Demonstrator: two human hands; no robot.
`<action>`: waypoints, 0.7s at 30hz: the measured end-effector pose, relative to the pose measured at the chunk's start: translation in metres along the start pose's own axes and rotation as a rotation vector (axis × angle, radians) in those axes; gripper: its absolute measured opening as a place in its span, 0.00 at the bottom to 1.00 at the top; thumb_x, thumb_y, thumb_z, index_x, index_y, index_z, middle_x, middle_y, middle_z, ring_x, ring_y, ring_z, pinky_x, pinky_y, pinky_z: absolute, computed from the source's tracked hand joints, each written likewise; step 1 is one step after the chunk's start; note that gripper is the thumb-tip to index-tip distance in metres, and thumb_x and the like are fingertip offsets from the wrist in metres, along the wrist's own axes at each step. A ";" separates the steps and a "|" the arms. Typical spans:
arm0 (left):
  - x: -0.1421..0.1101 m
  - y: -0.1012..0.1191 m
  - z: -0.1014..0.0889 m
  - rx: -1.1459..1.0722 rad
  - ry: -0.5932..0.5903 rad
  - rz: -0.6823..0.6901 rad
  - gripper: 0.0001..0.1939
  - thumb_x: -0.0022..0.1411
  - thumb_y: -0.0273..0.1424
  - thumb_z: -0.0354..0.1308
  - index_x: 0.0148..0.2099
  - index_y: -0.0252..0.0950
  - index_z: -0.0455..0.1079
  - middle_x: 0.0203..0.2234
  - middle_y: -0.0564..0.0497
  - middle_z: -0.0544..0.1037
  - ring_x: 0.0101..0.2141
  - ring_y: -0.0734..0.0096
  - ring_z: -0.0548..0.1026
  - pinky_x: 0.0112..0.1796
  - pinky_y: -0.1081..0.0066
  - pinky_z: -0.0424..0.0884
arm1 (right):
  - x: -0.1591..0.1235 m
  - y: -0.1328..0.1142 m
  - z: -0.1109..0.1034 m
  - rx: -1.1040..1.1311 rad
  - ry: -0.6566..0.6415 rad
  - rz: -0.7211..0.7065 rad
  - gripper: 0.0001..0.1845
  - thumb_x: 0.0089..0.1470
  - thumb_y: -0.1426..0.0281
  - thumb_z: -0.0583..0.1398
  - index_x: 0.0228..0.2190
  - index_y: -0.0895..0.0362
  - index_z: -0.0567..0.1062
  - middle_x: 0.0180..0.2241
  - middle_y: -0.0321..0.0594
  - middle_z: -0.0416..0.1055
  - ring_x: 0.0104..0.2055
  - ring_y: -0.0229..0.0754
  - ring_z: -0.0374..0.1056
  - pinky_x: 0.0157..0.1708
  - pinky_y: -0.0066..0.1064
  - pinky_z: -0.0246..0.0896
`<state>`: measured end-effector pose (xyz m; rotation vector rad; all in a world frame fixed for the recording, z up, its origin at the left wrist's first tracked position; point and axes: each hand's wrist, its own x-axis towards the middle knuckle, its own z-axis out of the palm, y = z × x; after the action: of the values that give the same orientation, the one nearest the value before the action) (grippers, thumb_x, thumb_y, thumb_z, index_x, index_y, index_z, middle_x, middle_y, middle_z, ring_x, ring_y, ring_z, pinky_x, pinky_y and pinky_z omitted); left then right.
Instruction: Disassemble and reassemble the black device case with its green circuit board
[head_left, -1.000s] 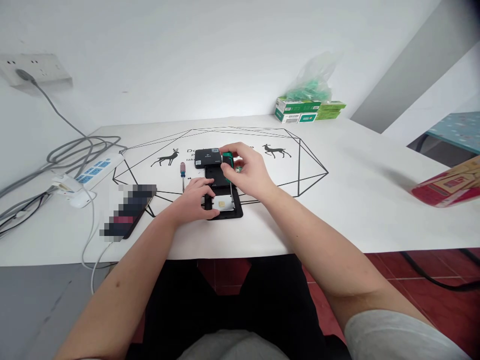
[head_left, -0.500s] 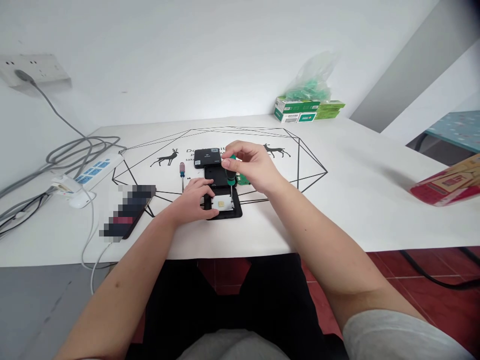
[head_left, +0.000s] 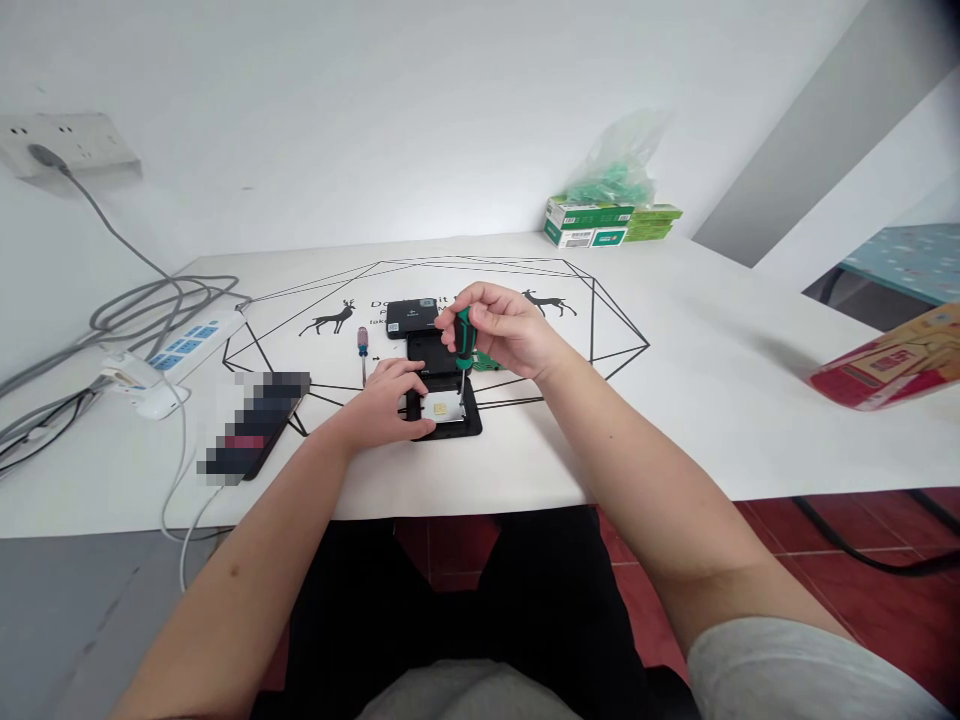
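Note:
A black open case (head_left: 472, 424) lies near the front of the table, with a silver metal plate (head_left: 452, 408) bearing a small yellowish square inside it. From the left, my left hand (head_left: 384, 402) holds the case, thumb at the near side and fingers at the far side. My right hand (head_left: 514, 330) is closed around the green and black handle of a screwdriver (head_left: 465, 340). Its shaft points down, the tip at the plate's right edge; whether it sits in a screw is too small to tell. Behind the case lies a black cover (head_left: 422, 352), partly hidden by my hands.
Farther back are a black box (head_left: 409, 318) and a partly hidden green circuit board (head_left: 487, 362). Another screwdriver (head_left: 363, 343), a phone (head_left: 259, 425) and a power strip (head_left: 191, 340) with cables lie left. Green boxes (head_left: 589, 225) stand at the wall, a red package (head_left: 885, 365) right.
My right fingers have shifted their grip round the screwdriver handle, showing more of it now. The screwdriver tip stays at the plate's right edge. My left hand has kept its place.

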<state>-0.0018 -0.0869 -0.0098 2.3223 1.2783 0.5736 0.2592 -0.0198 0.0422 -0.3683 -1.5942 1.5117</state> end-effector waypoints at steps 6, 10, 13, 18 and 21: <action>-0.001 0.002 -0.002 0.000 -0.021 -0.006 0.17 0.60 0.44 0.73 0.46 0.43 0.75 0.70 0.40 0.70 0.74 0.39 0.58 0.70 0.36 0.62 | -0.001 0.001 -0.007 0.069 -0.014 0.044 0.23 0.57 0.49 0.74 0.41 0.52 0.78 0.45 0.42 0.82 0.45 0.45 0.81 0.53 0.49 0.83; -0.001 0.002 -0.003 0.004 -0.024 -0.008 0.17 0.61 0.44 0.73 0.47 0.43 0.75 0.70 0.40 0.71 0.74 0.39 0.59 0.70 0.36 0.63 | 0.001 0.007 -0.007 0.051 -0.001 0.019 0.24 0.56 0.47 0.73 0.40 0.51 0.77 0.38 0.37 0.76 0.40 0.43 0.77 0.49 0.49 0.84; -0.001 0.001 -0.003 -0.001 -0.026 -0.014 0.17 0.60 0.44 0.73 0.47 0.43 0.75 0.70 0.40 0.71 0.74 0.38 0.59 0.70 0.36 0.63 | 0.002 0.011 -0.004 0.089 -0.005 0.022 0.23 0.57 0.47 0.73 0.40 0.51 0.77 0.38 0.38 0.75 0.41 0.44 0.77 0.43 0.45 0.84; 0.000 0.000 -0.003 -0.010 -0.039 -0.023 0.19 0.60 0.45 0.73 0.47 0.43 0.75 0.71 0.40 0.69 0.74 0.38 0.58 0.71 0.36 0.60 | 0.003 0.013 0.004 0.206 0.013 0.003 0.25 0.53 0.48 0.76 0.38 0.52 0.78 0.37 0.35 0.73 0.39 0.39 0.74 0.39 0.35 0.82; 0.000 -0.002 -0.003 -0.010 -0.043 -0.017 0.19 0.61 0.47 0.72 0.48 0.43 0.75 0.71 0.40 0.69 0.74 0.39 0.57 0.71 0.37 0.60 | 0.002 0.012 0.006 0.213 0.041 -0.025 0.23 0.48 0.56 0.81 0.35 0.53 0.78 0.35 0.32 0.72 0.38 0.35 0.72 0.39 0.30 0.79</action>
<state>-0.0047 -0.0856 -0.0080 2.3003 1.2715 0.5204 0.2498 -0.0198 0.0330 -0.2571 -1.3853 1.6259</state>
